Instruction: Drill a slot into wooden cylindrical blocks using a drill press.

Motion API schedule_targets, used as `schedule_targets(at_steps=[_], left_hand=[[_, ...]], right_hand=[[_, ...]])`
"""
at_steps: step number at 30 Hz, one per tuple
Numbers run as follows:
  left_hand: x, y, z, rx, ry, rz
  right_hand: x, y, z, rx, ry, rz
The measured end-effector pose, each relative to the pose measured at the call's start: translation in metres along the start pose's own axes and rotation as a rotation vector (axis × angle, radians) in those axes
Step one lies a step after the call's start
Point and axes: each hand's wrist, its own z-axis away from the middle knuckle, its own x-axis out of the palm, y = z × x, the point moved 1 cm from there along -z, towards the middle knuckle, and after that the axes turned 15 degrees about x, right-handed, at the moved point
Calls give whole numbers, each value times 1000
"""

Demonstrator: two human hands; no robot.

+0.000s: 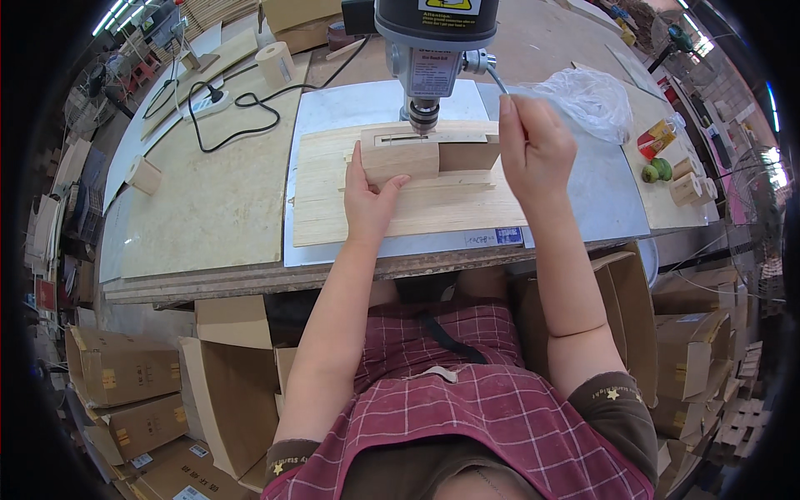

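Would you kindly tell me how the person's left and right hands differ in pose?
The left hand holds the wooden box with a spread grasp; the right hand is closed on the drill lever. The left hand is low, near the wooden board; the right hand is higher up. Both are bare.

the bench (558, 33) bears pale sheeting (596, 200) and, at twelve o'clock, a drill press (433, 71). a power strip (210, 104) lies at ten, a plastic bag (587, 100) at two.

Moderately bright, even light; long white ceiling tube lamps (117, 14) glare in the upper left, more glare at the right edge. The pale rectangular wooden block (402, 162) at centre looks sharp; edges bend and soften toward the black rim.
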Motion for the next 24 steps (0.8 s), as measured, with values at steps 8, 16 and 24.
schedule_targets(at_steps=[8,16,24], left_hand=[[-1,5,-1,-15,-7,-28],[0,4,-1,1,-4,-21],[-1,1,0,-8,-10,-36]], right_hand=[[23,25,37,53,29,-151],[35,39,51,57,46,-167],[-6,5,-14,-54,-64,-6]])
